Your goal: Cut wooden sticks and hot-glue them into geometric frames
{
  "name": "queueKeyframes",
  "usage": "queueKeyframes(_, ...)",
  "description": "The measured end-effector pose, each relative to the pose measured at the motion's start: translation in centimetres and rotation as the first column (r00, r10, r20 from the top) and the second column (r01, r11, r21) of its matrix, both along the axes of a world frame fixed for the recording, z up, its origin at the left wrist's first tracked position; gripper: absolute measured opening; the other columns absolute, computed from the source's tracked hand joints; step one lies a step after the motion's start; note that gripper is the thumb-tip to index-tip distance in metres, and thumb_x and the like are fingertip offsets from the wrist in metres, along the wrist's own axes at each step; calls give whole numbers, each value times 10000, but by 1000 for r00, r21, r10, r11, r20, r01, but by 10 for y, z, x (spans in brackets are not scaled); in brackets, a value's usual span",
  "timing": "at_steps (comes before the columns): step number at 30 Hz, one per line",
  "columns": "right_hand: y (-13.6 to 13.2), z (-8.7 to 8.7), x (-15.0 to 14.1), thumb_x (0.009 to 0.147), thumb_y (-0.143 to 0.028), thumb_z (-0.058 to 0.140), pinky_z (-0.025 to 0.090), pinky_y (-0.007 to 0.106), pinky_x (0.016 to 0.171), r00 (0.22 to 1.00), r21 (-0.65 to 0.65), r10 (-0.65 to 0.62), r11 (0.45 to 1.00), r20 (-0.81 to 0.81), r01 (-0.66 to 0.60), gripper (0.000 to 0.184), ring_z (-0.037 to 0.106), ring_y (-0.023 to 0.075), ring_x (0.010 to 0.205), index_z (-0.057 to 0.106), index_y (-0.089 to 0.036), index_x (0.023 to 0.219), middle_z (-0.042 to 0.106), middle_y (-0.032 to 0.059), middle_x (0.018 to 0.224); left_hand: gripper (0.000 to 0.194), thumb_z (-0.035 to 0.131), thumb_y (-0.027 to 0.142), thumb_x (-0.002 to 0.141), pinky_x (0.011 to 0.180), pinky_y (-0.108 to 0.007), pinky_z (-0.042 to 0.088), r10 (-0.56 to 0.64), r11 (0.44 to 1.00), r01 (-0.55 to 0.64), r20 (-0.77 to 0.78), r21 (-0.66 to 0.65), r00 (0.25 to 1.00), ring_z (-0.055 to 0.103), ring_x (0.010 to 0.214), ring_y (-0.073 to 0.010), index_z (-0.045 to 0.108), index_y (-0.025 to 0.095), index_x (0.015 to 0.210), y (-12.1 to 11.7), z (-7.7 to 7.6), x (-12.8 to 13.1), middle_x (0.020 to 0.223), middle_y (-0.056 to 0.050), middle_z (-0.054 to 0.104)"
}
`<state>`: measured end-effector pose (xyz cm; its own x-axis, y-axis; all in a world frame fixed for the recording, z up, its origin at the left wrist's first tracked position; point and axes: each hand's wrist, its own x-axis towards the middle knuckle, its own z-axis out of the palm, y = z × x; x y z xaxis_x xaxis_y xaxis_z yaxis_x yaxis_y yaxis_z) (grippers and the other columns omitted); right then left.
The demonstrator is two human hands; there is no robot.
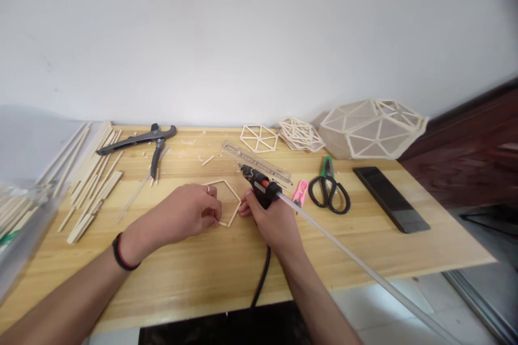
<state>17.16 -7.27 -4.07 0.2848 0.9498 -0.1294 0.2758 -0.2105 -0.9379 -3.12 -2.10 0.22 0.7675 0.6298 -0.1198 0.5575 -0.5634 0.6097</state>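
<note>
In the head view my right hand (277,223) is wrapped round a black hot glue gun (261,186), its nozzle pointing up and left. A long translucent glue stick (343,248) runs out of the gun's back. Just left of it lies a partly visible outline of short wooden sticks (233,191) joined at angles on the table. My left hand (194,211), with a ring on one finger, is closed at the left side of this outline, the fingertips pinching at a lower stick (222,223). The hand hides the outline's left part.
Behind lie a clear ruler (259,161), a hexagonal stick frame (259,138), stacked frames (301,133) and a faceted stick structure (374,130). Scissors (329,191), a pink clip (300,192) and a phone (390,199) are right; a grey cutter (141,140) and loose sticks (91,188) left.
</note>
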Motion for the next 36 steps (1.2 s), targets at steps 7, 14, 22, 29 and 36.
queueKeyframes(7,1,1,0,859,-443,631,633,348,647,1000,1,7,1000,23,-7,227,749,249,607,629,-235,770,755,44,644,118,638,131,850,639,-226,363,-6,999,5,24,45,1000,545,658,-87,714,208,804,-3,1,1,832,26,645)
queueKeyframes(14,2,-1,1,861,-449,625,633,363,660,999,-5,23,1000,32,-23,224,752,258,621,630,-247,765,760,49,655,103,644,175,870,629,-237,360,-17,995,13,45,101,999,538,642,-88,684,200,778,-7,-7,7,819,27,616)
queueKeyframes(22,2,-1,2,859,-433,631,634,365,667,999,-2,18,1000,27,-18,204,752,259,618,637,-243,785,754,45,644,111,634,175,878,634,-255,362,-37,990,35,12,137,999,567,684,-109,658,199,772,-10,-10,12,811,26,616)
queueKeyframes(29,2,-2,2,873,-474,617,629,369,623,1000,23,16,1000,16,-16,278,742,264,595,658,-231,746,747,59,639,116,662,297,903,641,-282,400,-27,978,31,-19,204,999,587,710,-134,645,205,835,-14,-9,15,909,9,626)
queueKeyframes(36,-2,11,9,844,-503,674,601,411,752,990,125,-80,990,116,66,314,741,311,826,742,-209,931,777,87,796,122,573,226,937,702,-341,457,19,923,3,-54,386,998,609,775,-197,625,178,837,-23,-14,27,892,-43,644)
